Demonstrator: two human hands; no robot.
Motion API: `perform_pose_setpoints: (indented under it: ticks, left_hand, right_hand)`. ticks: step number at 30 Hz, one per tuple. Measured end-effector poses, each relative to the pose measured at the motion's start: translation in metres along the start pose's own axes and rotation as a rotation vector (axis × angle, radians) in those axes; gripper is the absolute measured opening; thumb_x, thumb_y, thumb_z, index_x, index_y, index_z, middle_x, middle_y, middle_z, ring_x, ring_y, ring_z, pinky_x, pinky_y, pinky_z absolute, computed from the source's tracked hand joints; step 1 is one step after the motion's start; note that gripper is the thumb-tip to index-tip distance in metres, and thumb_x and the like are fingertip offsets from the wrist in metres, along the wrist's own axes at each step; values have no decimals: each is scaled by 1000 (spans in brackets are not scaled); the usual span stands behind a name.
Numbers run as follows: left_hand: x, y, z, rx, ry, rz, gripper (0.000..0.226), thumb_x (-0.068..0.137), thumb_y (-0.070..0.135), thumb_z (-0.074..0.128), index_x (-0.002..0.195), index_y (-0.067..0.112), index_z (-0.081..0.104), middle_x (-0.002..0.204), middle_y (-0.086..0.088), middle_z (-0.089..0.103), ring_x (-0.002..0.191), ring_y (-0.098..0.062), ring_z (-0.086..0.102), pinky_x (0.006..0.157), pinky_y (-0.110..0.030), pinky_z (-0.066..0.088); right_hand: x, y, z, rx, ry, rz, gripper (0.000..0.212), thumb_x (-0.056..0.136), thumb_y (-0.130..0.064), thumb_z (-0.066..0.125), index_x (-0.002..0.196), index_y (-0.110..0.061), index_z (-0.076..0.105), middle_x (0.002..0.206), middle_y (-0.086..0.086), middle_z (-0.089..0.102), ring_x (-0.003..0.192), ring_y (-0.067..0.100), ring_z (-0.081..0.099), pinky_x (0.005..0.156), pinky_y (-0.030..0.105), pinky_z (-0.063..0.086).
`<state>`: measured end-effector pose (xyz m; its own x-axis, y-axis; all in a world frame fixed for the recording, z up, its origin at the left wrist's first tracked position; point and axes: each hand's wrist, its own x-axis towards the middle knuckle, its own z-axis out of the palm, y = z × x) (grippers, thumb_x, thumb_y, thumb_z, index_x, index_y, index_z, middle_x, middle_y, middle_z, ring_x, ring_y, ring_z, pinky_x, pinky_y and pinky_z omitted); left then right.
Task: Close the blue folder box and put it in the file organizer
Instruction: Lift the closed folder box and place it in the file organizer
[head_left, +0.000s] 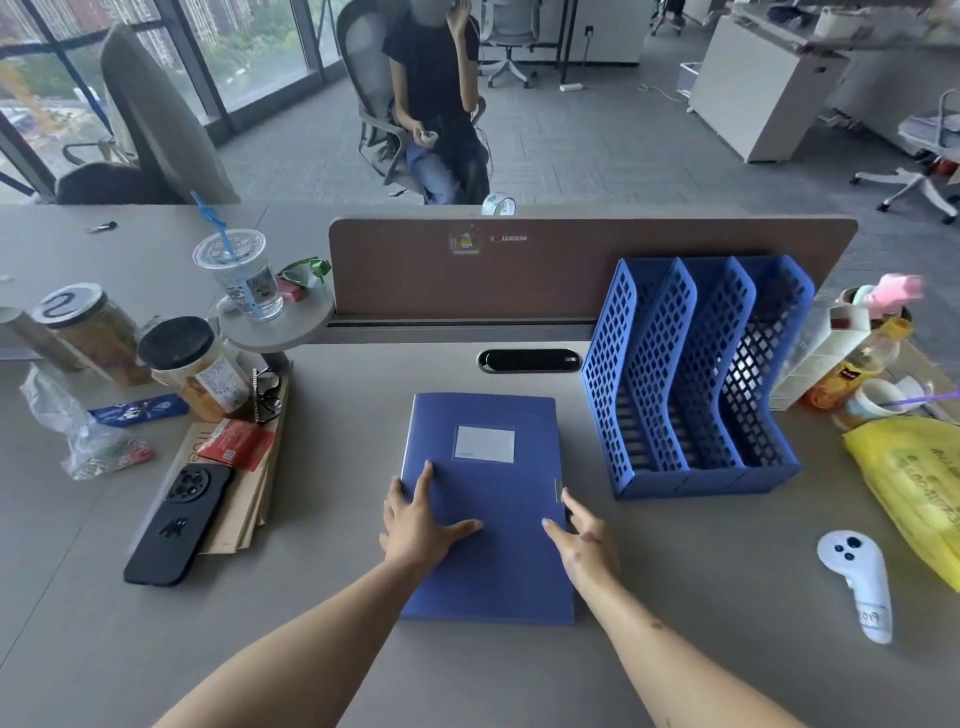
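Two hands: both lie on the blue folder box (488, 512) at lower centre of the frame.
Left fingers (423, 480): spread and flat on the cover near its left edge, pressing rather than gripping; the left hand (415, 525) holds nothing.
Right fingers (574, 506): loosely spread over the right edge of the cover, thumb pointing inward across it; the right hand (584, 545) is not closed round anything, though whether the fingertips hook under the edge cannot be told.
Folder box: flat on the table (701, 623), cover down, a white label (484, 443) showing on its upper half; it looks shut.
File organizer (696, 374): blue latticed rack at centre right, just beside the folder box and apart from it; its three upright slots hold nothing visible.
Step in hand: closing appears done or being pressed home; the lift has not begun.
Next move: judged from this, the fingers must take the folder box by its edges, stand it on end, carry it right and slide it down into one slot without the cover springing open.
Surroundings: a black phone (179, 522) lower left, jars (197, 366) and a plastic cup (241, 275) upper left, a white controller (857, 584) and yellow bag (914, 488) at right, all clear of the path.
Background: a seated person (436, 93) beyond the brown divider (571, 270).
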<state>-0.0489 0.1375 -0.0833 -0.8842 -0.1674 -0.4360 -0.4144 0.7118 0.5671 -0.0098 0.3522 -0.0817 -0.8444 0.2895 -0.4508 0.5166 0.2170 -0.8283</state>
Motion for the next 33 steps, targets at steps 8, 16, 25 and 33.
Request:
perform_pose_setpoints:
  ticks: [8, 16, 25, 33]
  left_hand:
    - [-1, 3, 7, 31, 15, 0, 114, 61, 61, 82, 150, 48, 14, 164, -4, 2, 150, -27, 8, 111, -58, 30]
    - [2, 9, 8, 124, -14, -38, 113, 62, 62, 81, 150, 48, 11, 162, -3, -2, 141, -34, 26, 107, -57, 34]
    - [5, 4, 0, 69, -29, -1, 112, 56, 66, 81, 146, 55, 15, 158, 0, 6, 123, -42, 46, 100, -54, 45]
    - [12, -6, -31, -118, 7, 81, 113, 53, 63, 85, 146, 52, 23, 155, -4, 11, 128, -39, 45, 103, -49, 46]
  right_hand:
    - [3, 3, 0, -191, 41, 8, 57, 90, -29, 60, 144, -30, 42, 125, 0, 67, 113, 18, 63, 86, 28, 52]
    - [5, -11, 11, -909, 18, -103, 69, 99, -38, 39, 154, -15, 5, 100, 8, 69, 94, 26, 65, 64, 32, 44]
    - [-1, -1, 27, -155, -25, 68, 72, 100, -13, 42, 150, -40, -3, 157, -3, 27, 98, 17, 57, 79, 25, 43]
    - [-14, -30, 32, -48, -25, -157, 70, 97, -7, 46, 145, -45, 13, 151, -12, 26, 140, 15, 32, 108, 22, 26]
